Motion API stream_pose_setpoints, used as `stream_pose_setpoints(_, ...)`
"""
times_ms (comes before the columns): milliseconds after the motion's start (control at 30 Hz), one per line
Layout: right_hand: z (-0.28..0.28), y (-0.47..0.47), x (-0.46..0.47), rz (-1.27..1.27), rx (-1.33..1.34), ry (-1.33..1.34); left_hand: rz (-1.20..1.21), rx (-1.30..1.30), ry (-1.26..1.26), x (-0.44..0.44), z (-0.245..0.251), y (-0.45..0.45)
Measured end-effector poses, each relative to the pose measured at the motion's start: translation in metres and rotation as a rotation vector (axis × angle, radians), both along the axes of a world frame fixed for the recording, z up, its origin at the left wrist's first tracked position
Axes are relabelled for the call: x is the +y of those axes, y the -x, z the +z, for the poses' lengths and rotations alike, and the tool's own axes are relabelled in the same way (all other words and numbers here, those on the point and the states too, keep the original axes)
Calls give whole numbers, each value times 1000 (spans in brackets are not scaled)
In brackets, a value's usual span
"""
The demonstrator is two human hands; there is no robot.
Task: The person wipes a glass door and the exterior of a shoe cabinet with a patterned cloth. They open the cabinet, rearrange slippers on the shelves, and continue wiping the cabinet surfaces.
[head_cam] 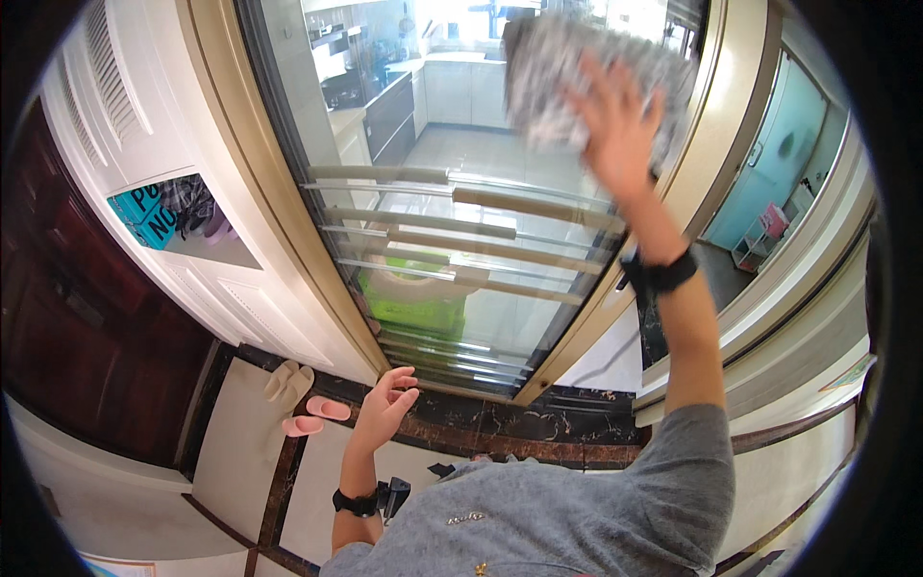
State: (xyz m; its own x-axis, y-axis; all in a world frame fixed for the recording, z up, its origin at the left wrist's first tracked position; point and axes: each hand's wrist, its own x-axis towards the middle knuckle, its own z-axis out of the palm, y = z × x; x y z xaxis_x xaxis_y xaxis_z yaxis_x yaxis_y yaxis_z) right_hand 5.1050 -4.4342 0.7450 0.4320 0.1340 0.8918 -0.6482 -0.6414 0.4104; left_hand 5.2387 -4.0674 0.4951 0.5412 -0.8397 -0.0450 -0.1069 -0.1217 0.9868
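Note:
My right hand [616, 122] is raised and blurred, its fingers spread over a crumpled grey cloth [537, 79] at the upper part of a glass door panel [533, 151]. The cloth lies between my palm and the glass. A black band circles the right wrist. My left hand [389, 407] hangs low near the door's bottom left corner, fingers loosely curled, holding nothing. Tan and clear horizontal strips [505, 245] cross the middle of the panel within a gold-coloured frame [288, 195].
Behind the glass are kitchen cabinets [461, 90] and a green object [418, 303]. Pink slippers [328, 408] and beige slippers [297, 382] lie on the floor at left, by a white cabinet [274, 317]. A dark red door [86, 310] stands far left; a doorway opens at right.

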Motion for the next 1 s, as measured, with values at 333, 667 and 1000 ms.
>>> stream_pose_setpoints(333,-65,25,-3,163,742,139,-79,-110,19,-14,23,-7)
stream_pose_setpoints(667,215,-74,45,-25,-405,12,62,-39,55,9,-1,-4)
stream_pose_setpoints(1000,27,-131,55,225,188,143,83,-57,23,24,-8,7)
